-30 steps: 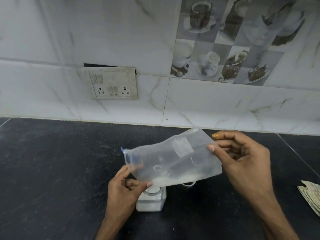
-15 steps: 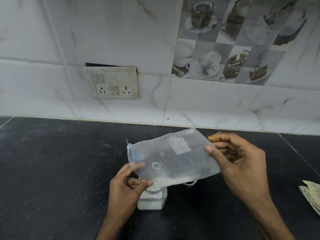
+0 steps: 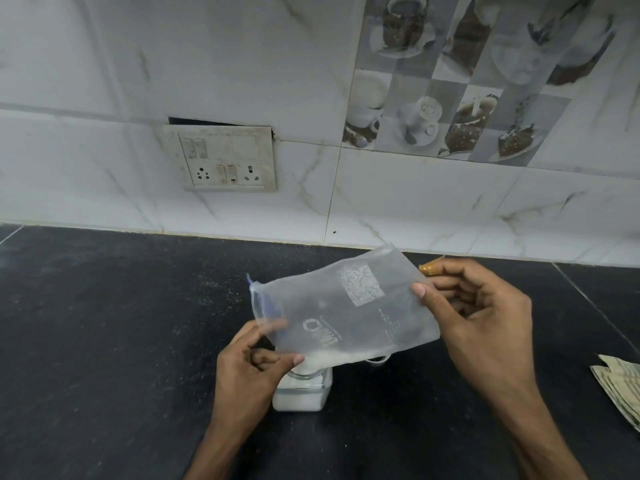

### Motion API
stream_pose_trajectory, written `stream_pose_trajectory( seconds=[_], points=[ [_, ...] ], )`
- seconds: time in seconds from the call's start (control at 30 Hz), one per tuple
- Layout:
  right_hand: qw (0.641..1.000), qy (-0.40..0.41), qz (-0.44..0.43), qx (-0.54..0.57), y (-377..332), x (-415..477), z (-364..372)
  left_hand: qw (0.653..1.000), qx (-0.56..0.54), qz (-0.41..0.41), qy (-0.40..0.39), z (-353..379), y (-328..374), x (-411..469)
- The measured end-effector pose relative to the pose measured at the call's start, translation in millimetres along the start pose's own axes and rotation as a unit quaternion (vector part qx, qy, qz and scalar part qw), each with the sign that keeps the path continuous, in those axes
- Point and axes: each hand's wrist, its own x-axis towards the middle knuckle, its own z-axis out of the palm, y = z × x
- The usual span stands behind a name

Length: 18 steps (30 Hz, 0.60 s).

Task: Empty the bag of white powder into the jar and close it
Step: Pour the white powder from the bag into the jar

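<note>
A clear plastic bag [image 3: 349,306] with white print is held tilted over a small square glass jar [image 3: 300,393] on the black counter. A thin line of white powder lies along the bag's lower edge and runs down into the jar's mouth. The jar holds white powder at its bottom. My left hand [image 3: 252,368] pinches the bag's lower left corner right above the jar. My right hand [image 3: 478,320] grips the bag's upper right end, raised higher. A pale ring shape [image 3: 377,359] shows behind the bag's lower edge; I cannot tell if it is the lid.
The black stone counter [image 3: 104,341] has powder specks scattered to the left of the bag. Folded paper [image 3: 620,386] lies at the right edge. A tiled wall with a socket panel [image 3: 225,161] stands behind.
Both hands hold the bag much as before. The bag has shifted slightly and its right end has lifted a little, with powder still gathered at the lower edge over the jar.
</note>
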Motion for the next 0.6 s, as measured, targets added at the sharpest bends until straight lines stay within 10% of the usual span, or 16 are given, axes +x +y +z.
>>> stream_pose_trajectory(
  seconds=[0.6],
  points=[
    [1.000,-0.003,0.019,0.004,4.9,0.8,-2.1,1.000,0.004,-0.004,0.002,-0.7,-2.3,1.4]
  ],
)
